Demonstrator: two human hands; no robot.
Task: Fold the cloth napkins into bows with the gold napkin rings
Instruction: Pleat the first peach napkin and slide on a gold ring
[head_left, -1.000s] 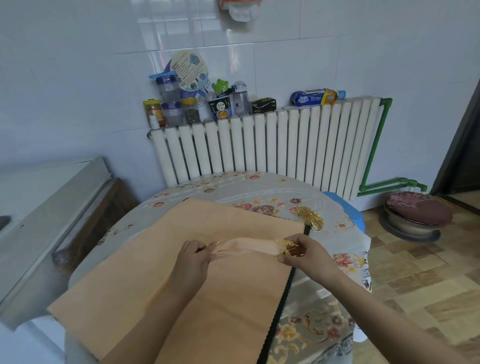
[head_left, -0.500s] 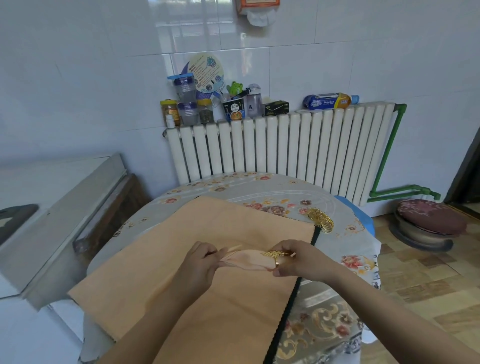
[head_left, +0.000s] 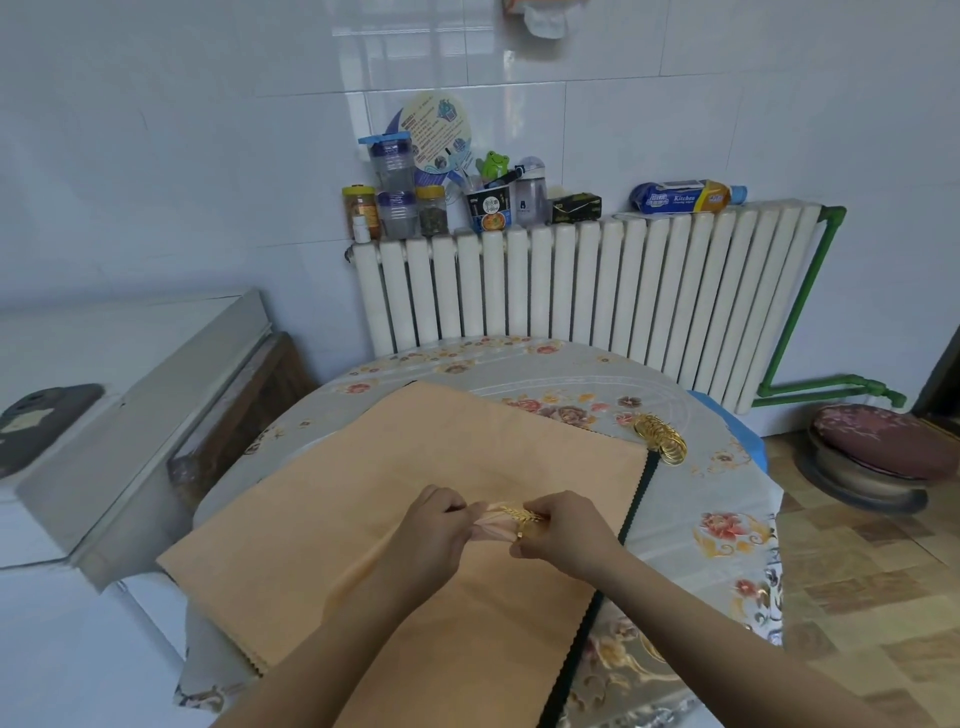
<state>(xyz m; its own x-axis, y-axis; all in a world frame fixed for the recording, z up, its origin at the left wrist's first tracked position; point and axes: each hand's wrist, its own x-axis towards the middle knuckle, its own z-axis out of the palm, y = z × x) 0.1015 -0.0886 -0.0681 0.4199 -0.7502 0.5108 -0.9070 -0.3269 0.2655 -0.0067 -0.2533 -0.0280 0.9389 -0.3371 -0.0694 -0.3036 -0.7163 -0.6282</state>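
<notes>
This is a room in a home, probably a kitchen or dining corner. A round table (head_left: 597, 374) with flowered cloth stands by a white radiator (head_left: 597, 280) holding food jars (head_left: 395, 208), against tiled walls.

Single view, head-worn, wide-angle. Looks forward and steeply down from above the near edge of a round table (head_left: 727, 499), so both forearms enter from the bottom of the frame and meet near its centre, close to the lens. Faces a white radiator (head_left: 597, 291) against a tiled wall (head_left: 208, 130) beyond the table's far side. Straight lines bow toward the frame edges. Floor (head_left: 883, 597) shows at right, a white cabinet (head_left: 130, 374) at left.
</notes>
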